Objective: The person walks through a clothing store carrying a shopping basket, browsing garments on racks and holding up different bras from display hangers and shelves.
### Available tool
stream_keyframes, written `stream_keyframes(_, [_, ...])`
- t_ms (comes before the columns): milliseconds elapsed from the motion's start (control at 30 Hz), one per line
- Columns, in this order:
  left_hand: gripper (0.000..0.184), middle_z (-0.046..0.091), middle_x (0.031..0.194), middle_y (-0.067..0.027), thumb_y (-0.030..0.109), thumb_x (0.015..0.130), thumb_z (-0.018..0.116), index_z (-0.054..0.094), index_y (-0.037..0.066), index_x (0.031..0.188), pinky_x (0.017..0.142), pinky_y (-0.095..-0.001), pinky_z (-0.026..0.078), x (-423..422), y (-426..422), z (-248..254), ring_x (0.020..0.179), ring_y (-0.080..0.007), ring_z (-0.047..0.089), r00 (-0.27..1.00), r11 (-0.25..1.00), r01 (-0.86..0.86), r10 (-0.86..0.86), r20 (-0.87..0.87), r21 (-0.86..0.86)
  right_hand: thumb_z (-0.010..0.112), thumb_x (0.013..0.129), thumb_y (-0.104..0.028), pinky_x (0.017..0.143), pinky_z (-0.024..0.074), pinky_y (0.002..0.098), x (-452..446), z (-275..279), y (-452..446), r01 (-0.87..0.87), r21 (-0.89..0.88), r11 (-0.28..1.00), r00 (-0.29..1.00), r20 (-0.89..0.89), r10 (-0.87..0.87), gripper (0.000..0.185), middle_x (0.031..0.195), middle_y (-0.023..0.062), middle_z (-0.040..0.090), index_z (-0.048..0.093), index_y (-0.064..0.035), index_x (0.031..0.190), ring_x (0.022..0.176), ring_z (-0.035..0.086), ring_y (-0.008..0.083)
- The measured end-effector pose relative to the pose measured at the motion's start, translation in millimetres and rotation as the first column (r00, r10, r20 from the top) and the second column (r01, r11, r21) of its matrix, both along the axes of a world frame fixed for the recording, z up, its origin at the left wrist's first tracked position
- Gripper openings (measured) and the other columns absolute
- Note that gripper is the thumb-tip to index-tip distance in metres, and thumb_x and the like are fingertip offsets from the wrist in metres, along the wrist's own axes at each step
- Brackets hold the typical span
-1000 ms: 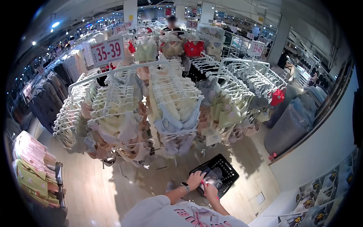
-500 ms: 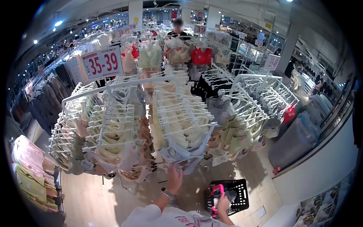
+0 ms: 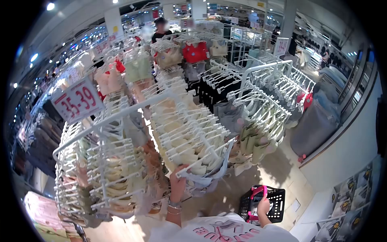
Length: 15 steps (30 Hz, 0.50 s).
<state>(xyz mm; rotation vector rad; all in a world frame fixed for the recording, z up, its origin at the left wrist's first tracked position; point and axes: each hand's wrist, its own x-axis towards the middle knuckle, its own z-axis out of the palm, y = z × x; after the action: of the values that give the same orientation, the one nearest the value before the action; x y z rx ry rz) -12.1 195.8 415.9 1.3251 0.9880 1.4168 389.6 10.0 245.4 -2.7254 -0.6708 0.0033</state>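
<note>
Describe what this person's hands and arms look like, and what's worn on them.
Both hands, left and right, are bare, without gloves. The left wrist wears a greyish band and a thin bracelet; I can make out nothing on the right wrist. The white top has pink and dark lettering.

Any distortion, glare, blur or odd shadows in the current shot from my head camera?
Head view: fisheye curving bends the scene, black at the corners; a ceiling light at upper left glares; dark shadows cross the pale floor beyond the basket; the distant person's head is blurred, while the 35-39 sign stays readable.
</note>
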Motion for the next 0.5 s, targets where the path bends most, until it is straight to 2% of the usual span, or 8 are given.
stream_keyframes(100, [0.031,0.066,0.094,-0.0063,-0.001,0.079,0.053,0.062,-0.002,0.108,0.082,-0.0267,0.048,6.0,7.0,4.2,0.087,-0.0145,0.062,0.974,0.988,0.074,-0.043,0.221,-0.134,0.025,0.097,-0.051,0.062,0.0481,0.0533,3.3,0.6,9.8,0.070,-0.018,0.997,0.997,-0.041,-0.071,0.068,0.069,0.0253,0.063,0.062,0.0002,0.071,0.068,0.063,0.0440])
stream_keyframes(133, [0.025,0.066,0.093,-0.0084,0.002,0.080,0.058,0.064,-0.002,0.104,0.079,-0.0278,0.050,4.5,4.8,18.2,0.086,-0.0165,0.063,0.990,0.993,0.075,-0.062,0.125,-0.097,0.025,0.097,-0.051,0.063,0.0479,0.0536,5.4,-1.5,10.1,0.087,-0.017,0.996,0.994,-0.062,-0.088,0.068,0.070,0.0258,0.063,0.063,0.0006,0.073,0.069,0.063,0.0442])
stream_keyframes(200, [0.021,0.065,0.092,-0.0104,0.004,0.081,0.060,0.064,-0.003,0.101,0.078,-0.0291,0.050,-3.3,7.9,12.8,0.085,-0.0183,0.063,0.966,0.983,0.134,-0.102,0.239,-0.125,0.025,0.096,-0.052,0.066,0.0474,0.0544,11.4,-11.4,16.6,0.130,0.014,0.991,0.982,-0.139,-0.127,0.069,0.074,0.0272,0.063,0.064,0.0011,0.075,0.073,0.062,0.0449])
stream_keyframes(233, [0.020,0.065,0.091,-0.0115,0.004,0.082,0.060,0.064,-0.003,0.100,0.078,-0.0298,0.051,-8.6,9.1,8.2,0.085,-0.0191,0.063,0.950,0.975,0.167,-0.121,0.288,-0.143,0.025,0.097,-0.052,0.067,0.0473,0.0544,6.3,4.0,21.6,0.132,-0.009,0.991,0.976,-0.171,-0.132,0.069,0.075,0.0274,0.063,0.063,0.0023,0.076,0.073,0.062,0.0455])
stream_keyframes(333, [0.018,0.065,0.091,-0.0147,0.004,0.082,0.060,0.064,-0.005,0.097,0.077,-0.0312,0.051,-23.7,14.3,5.3,0.083,-0.0218,0.063,0.920,0.948,0.292,-0.243,0.309,-0.125,0.025,0.097,-0.053,0.068,0.0466,0.0543,10.2,-3.2,25.0,0.121,0.037,0.992,0.967,-0.229,-0.110,0.071,0.075,0.0280,0.063,0.062,0.0048,0.078,0.074,0.061,0.0462])
stream_keyframes(367, [0.018,0.065,0.090,-0.0154,0.005,0.082,0.060,0.064,-0.005,0.096,0.077,-0.0319,0.051,-30.0,15.3,1.9,0.083,-0.0224,0.063,0.907,0.939,0.290,-0.209,0.366,-0.184,0.025,0.097,-0.053,0.069,0.0458,0.0543,6.8,1.4,29.0,0.158,0.002,0.987,0.958,-0.243,-0.153,0.072,0.075,0.0284,0.063,0.062,0.0052,0.077,0.075,0.061,0.0464])
stream_keyframes(433, [0.018,0.066,0.088,-0.0167,0.005,0.081,0.060,0.064,-0.006,0.094,0.077,-0.0332,0.051,-40.1,16.4,-6.6,0.083,-0.0236,0.063,0.869,0.903,0.311,-0.143,0.474,-0.297,0.025,0.097,-0.053,0.068,0.0445,0.0539,6.3,-1.4,32.6,0.139,0.020,0.990,0.951,-0.280,-0.128,0.072,0.075,0.0291,0.062,0.061,0.0061,0.077,0.077,0.060,0.0467])
stream_keyframes(500, [0.021,0.066,0.086,-0.0181,0.011,0.082,0.061,0.065,-0.007,0.091,0.073,-0.0345,0.049,-41.9,18.0,-8.3,0.081,-0.0252,0.061,0.883,0.924,0.320,-0.211,0.420,-0.208,0.026,0.097,-0.053,0.067,0.0432,0.0537,3.2,3.5,35.7,0.103,0.092,0.990,0.928,-0.368,-0.062,0.072,0.074,0.0293,0.061,0.062,0.0064,0.078,0.077,0.060,0.0471])
